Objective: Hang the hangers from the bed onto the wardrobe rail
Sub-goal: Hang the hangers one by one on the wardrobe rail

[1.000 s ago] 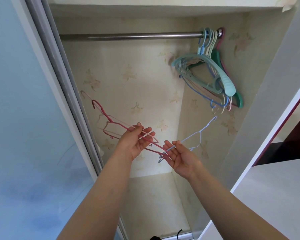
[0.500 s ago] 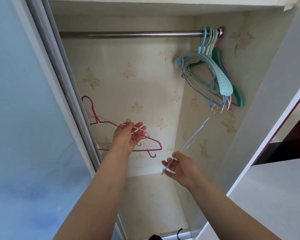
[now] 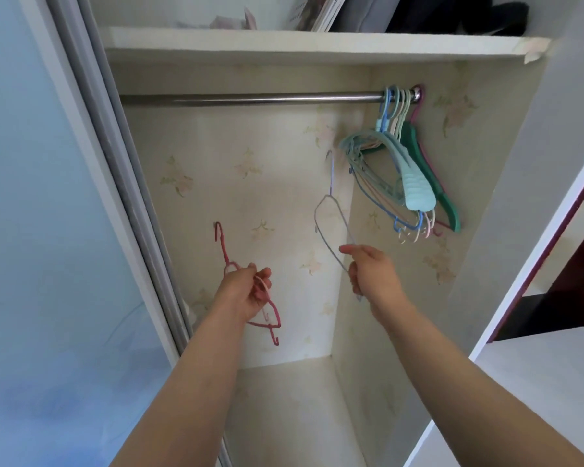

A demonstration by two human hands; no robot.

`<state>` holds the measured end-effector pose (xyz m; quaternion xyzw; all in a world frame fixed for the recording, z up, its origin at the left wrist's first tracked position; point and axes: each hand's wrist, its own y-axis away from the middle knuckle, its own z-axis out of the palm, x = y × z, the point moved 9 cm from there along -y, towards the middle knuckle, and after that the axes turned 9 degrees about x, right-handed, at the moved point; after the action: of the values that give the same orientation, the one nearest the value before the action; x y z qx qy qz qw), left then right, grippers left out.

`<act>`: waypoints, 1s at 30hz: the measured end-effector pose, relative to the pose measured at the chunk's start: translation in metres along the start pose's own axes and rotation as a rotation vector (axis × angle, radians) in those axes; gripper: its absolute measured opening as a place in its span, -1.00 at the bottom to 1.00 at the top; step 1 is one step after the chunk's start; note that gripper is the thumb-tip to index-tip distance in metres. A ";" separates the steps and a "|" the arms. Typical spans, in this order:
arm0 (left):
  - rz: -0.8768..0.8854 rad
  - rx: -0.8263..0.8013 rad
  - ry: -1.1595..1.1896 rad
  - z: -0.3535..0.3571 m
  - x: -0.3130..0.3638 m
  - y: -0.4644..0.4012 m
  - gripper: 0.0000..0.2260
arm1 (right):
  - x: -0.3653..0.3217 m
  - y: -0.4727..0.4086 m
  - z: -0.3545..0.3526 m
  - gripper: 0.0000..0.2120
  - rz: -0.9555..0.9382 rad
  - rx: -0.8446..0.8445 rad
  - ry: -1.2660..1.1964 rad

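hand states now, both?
Left hand: grips the red wire hanger.
Right hand: grips the pale blue wire hanger.

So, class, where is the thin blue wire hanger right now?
Centre-right of the head view, the thin blue wire hanger is held by the right hand, below the rail, left of the hung hangers.

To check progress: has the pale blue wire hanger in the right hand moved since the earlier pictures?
Yes. The pale blue wire hanger now points hook-up, closer to the wardrobe rail; the right hand holds it.
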<state>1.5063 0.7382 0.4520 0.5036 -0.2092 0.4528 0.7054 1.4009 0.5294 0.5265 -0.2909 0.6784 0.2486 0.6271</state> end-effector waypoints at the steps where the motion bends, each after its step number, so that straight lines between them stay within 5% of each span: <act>1: 0.004 -0.013 0.018 0.003 0.002 0.002 -0.84 | -0.019 -0.008 -0.003 -0.77 -0.037 0.012 -0.036; 9: 0.085 -0.133 -0.075 0.030 0.019 0.023 -0.96 | -0.067 -0.031 -0.019 -0.76 -0.158 0.075 -0.105; 12: 0.124 -0.148 -0.114 0.033 0.023 0.029 -0.86 | -0.075 -0.030 -0.030 -0.74 -0.212 0.121 -0.181; 19: 0.183 -0.207 -0.133 0.043 0.025 0.040 -0.76 | -0.078 -0.082 -0.037 -0.77 -0.017 0.135 -0.058; 26: 0.208 -0.229 -0.091 0.048 0.026 0.049 -0.75 | -0.052 -0.083 -0.070 -0.73 -0.083 0.371 0.007; 30: 0.221 -0.237 -0.071 0.056 0.019 0.053 -0.77 | -0.032 -0.042 -0.078 -0.88 -0.234 0.609 0.090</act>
<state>1.4794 0.7001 0.5165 0.4065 -0.3400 0.4818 0.6978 1.3769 0.4473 0.5669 -0.1767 0.7106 -0.0522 0.6791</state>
